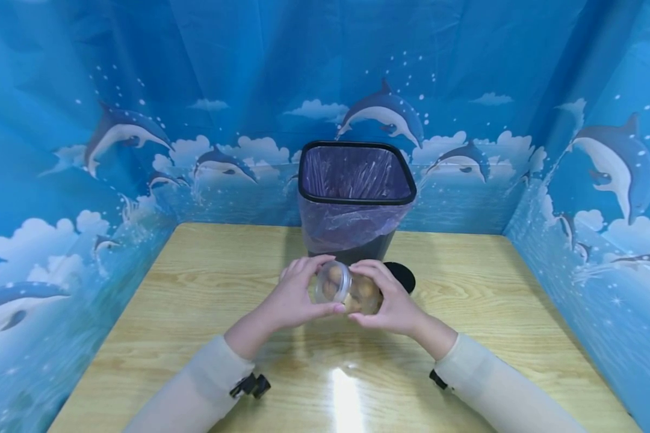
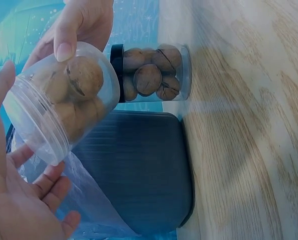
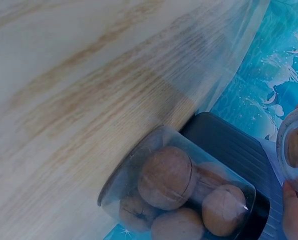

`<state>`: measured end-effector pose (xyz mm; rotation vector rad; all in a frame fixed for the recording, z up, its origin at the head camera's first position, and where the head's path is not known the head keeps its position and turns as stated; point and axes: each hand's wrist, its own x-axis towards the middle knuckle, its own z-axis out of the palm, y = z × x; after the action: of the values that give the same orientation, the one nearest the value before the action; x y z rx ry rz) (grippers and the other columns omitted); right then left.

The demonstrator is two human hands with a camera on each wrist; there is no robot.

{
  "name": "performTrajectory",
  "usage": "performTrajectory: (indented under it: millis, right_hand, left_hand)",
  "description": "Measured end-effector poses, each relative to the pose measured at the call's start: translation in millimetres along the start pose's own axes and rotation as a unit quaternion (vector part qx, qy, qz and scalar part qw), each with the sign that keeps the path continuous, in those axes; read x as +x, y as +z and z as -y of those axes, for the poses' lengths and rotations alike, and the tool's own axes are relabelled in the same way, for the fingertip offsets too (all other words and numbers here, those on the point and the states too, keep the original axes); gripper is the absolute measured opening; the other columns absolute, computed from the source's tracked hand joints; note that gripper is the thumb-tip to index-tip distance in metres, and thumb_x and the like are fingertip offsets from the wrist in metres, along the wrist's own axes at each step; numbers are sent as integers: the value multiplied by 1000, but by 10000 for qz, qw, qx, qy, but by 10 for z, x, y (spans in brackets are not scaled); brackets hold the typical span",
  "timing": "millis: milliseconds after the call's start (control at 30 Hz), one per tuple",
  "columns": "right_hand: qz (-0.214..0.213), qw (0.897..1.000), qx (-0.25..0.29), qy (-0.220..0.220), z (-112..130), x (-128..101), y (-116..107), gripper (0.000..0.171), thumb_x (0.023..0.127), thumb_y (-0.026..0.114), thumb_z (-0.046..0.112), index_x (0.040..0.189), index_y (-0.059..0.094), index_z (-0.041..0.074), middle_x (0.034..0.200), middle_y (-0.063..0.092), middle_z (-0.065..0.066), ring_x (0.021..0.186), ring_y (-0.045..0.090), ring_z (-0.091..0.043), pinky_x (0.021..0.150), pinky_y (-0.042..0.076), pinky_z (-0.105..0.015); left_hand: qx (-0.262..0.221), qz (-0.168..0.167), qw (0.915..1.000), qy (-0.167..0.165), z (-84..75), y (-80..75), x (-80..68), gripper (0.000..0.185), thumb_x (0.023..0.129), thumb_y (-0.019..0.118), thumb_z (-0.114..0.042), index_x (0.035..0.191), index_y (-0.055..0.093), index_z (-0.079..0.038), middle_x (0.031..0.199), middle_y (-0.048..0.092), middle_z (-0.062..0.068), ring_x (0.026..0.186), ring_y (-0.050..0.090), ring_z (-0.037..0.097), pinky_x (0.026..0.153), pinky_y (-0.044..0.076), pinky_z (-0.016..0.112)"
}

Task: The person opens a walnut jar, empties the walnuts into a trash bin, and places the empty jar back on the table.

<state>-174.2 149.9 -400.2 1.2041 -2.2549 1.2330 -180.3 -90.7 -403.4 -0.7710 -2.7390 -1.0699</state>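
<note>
Both hands hold a clear plastic jar [image 2: 81, 87] of walnuts above the table, tilted on its side. My left hand [image 1: 299, 294] curls around its translucent, ringed end, with the thumb on the near side and fingers on the far side. At the other end, my right hand [image 1: 387, 300] grips the jar's body. Walnuts show through the wall near the right thumb in the left wrist view. A second clear jar [image 3: 184, 190] of walnuts, with a black lid [image 1: 401, 276], stands upright on the table just beyond the right hand, which partly hides it in the head view.
A dark trash bin [image 1: 352, 201] with a purple plastic liner [image 1: 352, 225] stands behind the hands at the table's far side. The wood-grain table [image 1: 222, 270] is enclosed by blue dolphin-print curtains [image 1: 222, 60] at the back and sides.
</note>
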Motion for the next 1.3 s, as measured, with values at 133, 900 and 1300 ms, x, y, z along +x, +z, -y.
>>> performTrajectory:
  millis: [133,900,1300]
  right_hand:
    - [-10,10000,-17,-21,6,5,0,77,62,90,-1,130,53,-3,132,52,-21,122,51,-31,105,40,-28]
    - [105,9996,-227,-97,-438,-108,111,82,67,91,16,139,52,13,139,49,-8,126,49,-25,105,42,-37]
    - [53,9993,-333,-167,-448,-106,107,82,64,91,15,137,54,12,137,51,-10,125,50,-27,105,42,-36]
  left_hand:
    - [103,-62,9997,-220,-24,10,0,90,75,78,-64,148,44,-24,129,56,3,118,50,23,106,32,54]
    - [669,-321,9901,-1193,-180,62,7,85,80,64,-76,138,53,-15,105,64,1,97,56,23,98,31,55]
    - [663,-326,9922,-1006,-123,61,-17,92,81,59,-78,148,45,-17,117,64,5,108,55,26,102,29,59]
